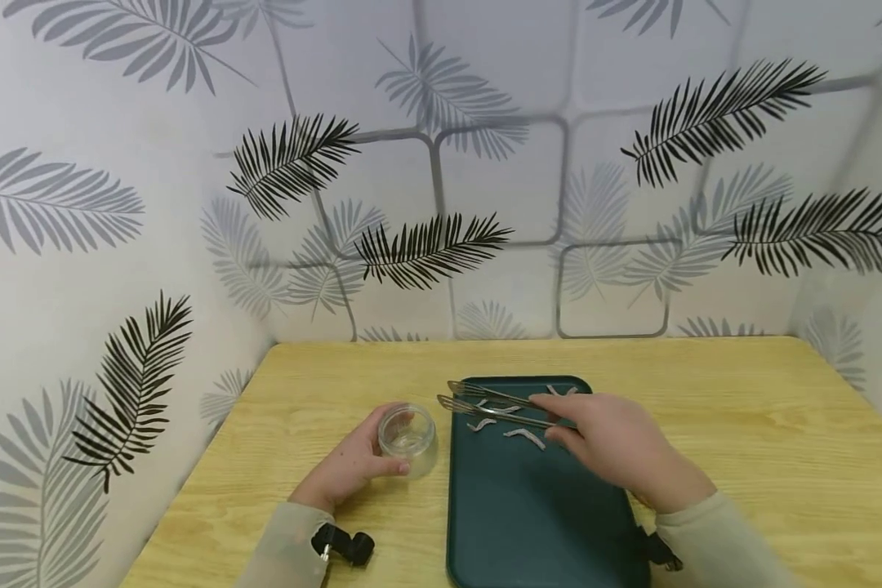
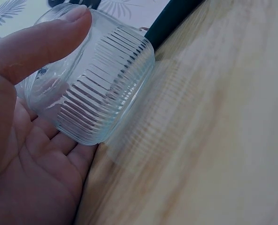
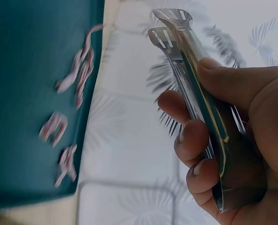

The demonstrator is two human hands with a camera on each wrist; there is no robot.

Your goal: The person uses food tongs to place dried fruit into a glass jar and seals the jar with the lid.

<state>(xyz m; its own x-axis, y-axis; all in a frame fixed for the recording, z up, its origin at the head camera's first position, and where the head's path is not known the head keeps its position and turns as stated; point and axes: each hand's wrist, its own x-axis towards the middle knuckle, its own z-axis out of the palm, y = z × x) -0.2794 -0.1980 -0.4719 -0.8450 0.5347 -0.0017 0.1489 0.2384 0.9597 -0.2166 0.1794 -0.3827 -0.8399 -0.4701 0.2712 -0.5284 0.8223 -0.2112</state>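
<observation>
My left hand [image 1: 353, 464] holds a small clear glass jar [image 1: 409, 441] beside the tray's left edge. Thumb and fingers are on opposite sides of it. In the left wrist view the ribbed jar [image 2: 106, 84] stands at the wooden surface, with its mouth toward the thumb. My right hand [image 1: 625, 445] grips metal tongs [image 1: 501, 413] over the tray's far part. Their two slotted tips, slightly apart, point left, past the tray edge toward the jar. Nothing shows between the tips [image 3: 169, 28]. Several thin, twisted, pinkish-white strips [image 1: 525, 437] lie on the tray beneath.
The dark green tray [image 1: 536, 514] lies lengthwise on the wooden table [image 1: 764, 457], with a low raised rim. Behind the table's far edge rises a wall [image 1: 500, 188] with a leaf pattern. Another patterned wall [image 1: 59, 327] stands along the left.
</observation>
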